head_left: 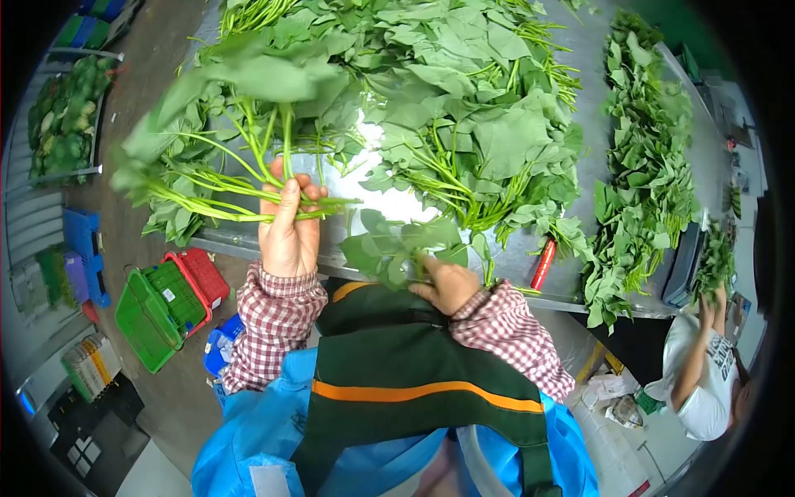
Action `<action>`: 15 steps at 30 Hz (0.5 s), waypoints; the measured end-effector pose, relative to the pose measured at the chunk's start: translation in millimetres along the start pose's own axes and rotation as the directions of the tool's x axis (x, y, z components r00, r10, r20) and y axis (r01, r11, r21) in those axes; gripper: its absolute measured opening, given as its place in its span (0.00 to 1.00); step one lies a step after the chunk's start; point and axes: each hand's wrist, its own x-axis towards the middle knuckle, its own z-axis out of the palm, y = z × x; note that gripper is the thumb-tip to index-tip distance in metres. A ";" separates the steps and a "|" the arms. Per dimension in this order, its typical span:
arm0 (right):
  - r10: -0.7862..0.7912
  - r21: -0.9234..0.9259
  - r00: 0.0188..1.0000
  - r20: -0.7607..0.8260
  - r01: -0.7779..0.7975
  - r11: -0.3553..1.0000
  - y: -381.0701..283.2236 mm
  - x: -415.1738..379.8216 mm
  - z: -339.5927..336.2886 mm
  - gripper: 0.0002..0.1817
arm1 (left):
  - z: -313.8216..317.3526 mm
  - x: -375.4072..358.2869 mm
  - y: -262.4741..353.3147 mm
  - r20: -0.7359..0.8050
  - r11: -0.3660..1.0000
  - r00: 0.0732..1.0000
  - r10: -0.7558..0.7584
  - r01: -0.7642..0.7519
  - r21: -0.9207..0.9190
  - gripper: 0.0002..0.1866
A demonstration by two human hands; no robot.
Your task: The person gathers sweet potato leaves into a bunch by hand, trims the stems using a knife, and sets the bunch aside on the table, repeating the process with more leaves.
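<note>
My left hand (290,232) is closed around the stems of a bunch of leafy greens (219,199) that look like sweet potato leaves. The leaves fan out up and to the left, partly blurred, and the stem ends point right past my fingers. Close to my apron, my right hand (451,286) pinches a small leafy sprig (397,248) at its right side; the fingertips are partly hidden by leaves. Beyond both hands, a large pile of the same greens (505,137) covers much of the metal table (590,141).
A red cylindrical object (543,263) lies near the table's front edge. Along the right runs a long row of greens (642,166). A co-worker (700,373) at far right handles greens. Green (149,311) and red baskets (207,277) stand on the floor at left.
</note>
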 end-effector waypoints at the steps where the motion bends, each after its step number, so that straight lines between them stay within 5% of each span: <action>1: -0.014 -0.182 0.984 -0.180 -0.019 0.983 -2.5 1.9 0.3 0.16 | -8.0 2.8 -8.9 0.031 0.986 0.990 -0.135 0.138 -0.091 0.18; 3: 0.169 0.297 0.930 -0.325 -0.069 0.952 11.8 12.6 -19.2 0.17 | -21.7 4.1 -25.8 0.123 0.882 0.915 -0.384 0.403 -0.244 0.21; 4: 0.313 0.386 0.872 -0.376 -0.160 0.909 19.2 17.3 -32.3 0.16 | -18.1 -0.9 -33.5 0.071 0.844 0.854 -0.515 0.520 -0.134 0.23; 5: 0.337 0.209 0.812 -0.477 -0.268 0.941 20.0 20.6 -43.2 0.15 | -6.4 -5.0 -38.1 0.027 0.767 0.775 -0.631 0.629 -0.131 0.23; 7: 0.270 -0.102 0.844 -0.463 -0.354 0.930 43.4 34.2 -26.6 0.14 | -11.7 -5.3 -54.2 0.167 0.563 0.587 -0.792 0.808 -0.175 0.18; 10: 0.253 0.190 0.728 -0.637 -0.170 0.967 70.1 34.0 -16.8 0.15 | -0.6 -12.8 -40.5 0.007 0.862 0.869 -0.494 0.491 -0.124 0.12; 11: 0.451 0.480 0.724 -0.522 -0.188 0.857 81.2 27.6 -15.8 0.12 | 5.9 -15.1 -30.9 -0.041 0.933 0.937 -0.346 0.339 -0.121 0.11; 13: 0.558 0.975 0.821 -0.118 -0.010 0.222 58.4 9.1 -50.3 0.08 | 12.7 -14.0 -12.6 -0.125 0.991 0.986 -0.113 0.120 0.052 0.09; 15: 0.352 0.994 0.933 0.076 -0.042 -0.104 48.0 3.3 -56.1 0.07 | 11.5 -15.5 -10.0 -0.101 0.953 0.991 -0.093 0.118 0.279 0.09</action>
